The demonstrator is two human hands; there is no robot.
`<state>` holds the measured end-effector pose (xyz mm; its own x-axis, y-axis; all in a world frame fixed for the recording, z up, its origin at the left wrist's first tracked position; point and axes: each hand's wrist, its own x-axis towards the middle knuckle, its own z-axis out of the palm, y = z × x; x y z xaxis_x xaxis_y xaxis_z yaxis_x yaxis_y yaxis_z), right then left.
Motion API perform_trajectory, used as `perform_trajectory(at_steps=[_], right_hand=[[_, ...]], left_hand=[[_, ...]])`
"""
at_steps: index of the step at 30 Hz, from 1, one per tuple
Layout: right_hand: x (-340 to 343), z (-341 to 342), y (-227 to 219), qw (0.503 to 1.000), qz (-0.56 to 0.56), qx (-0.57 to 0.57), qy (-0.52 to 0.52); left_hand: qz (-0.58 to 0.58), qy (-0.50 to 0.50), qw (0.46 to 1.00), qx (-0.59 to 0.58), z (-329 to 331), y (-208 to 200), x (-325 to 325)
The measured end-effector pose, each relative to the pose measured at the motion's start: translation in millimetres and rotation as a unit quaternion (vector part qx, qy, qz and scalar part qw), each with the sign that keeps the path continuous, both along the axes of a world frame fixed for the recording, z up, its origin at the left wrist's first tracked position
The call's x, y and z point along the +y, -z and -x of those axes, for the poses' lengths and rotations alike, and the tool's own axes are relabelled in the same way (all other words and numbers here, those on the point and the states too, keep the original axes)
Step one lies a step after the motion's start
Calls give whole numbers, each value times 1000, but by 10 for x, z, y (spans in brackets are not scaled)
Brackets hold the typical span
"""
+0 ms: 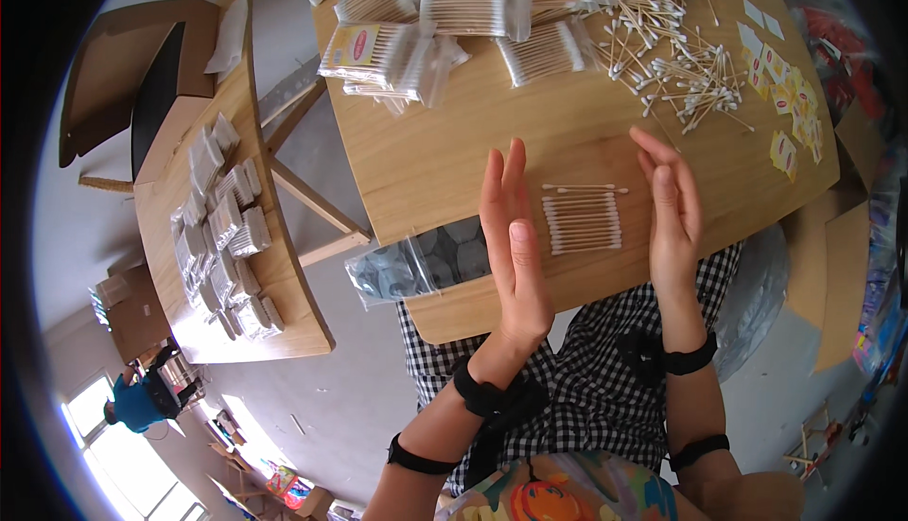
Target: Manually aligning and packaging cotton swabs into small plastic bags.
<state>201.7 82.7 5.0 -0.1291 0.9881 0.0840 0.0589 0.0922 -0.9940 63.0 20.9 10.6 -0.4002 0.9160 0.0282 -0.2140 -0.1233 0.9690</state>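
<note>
A neat row of cotton swabs (584,220) lies flat on the wooden table (454,162), with one swab slightly apart on its far side. My left hand (515,247) stands on edge just left of the row, fingers stretched out and holding nothing. On the other side, my right hand (675,211) is also open, its fingers slightly bent and its palm turned toward the swabs. A small gap separates it from the row. Left of my left hand, clear plastic bags (392,273) lie at the table's near edge, partly hidden by that hand.
Filled swab packets (463,8) are stacked at the far left of the table. A heap of loose swabs (686,72) lies far right, near scattered yellow cards (785,95). A second table (284,285) at left carries more packets (222,228) and an open cardboard box (142,67).
</note>
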Motion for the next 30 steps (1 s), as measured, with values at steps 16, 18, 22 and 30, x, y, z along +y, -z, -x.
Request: perform_trajectory(at_steps=[16, 18, 22, 30], right_hand=[[-155, 172, 91, 976, 66, 205, -32], [-177, 130, 76, 979, 61, 193, -23], [-157, -109, 42, 990, 29, 139, 14], [-289, -329, -20, 998, 11, 35, 50]], left_hand=[[13, 46, 999, -8, -48, -8, 28], [5, 34, 999, -3, -37, 92, -36], [46, 128, 891, 434, 133, -17, -136], [105, 197, 703, 675, -55, 97, -251]])
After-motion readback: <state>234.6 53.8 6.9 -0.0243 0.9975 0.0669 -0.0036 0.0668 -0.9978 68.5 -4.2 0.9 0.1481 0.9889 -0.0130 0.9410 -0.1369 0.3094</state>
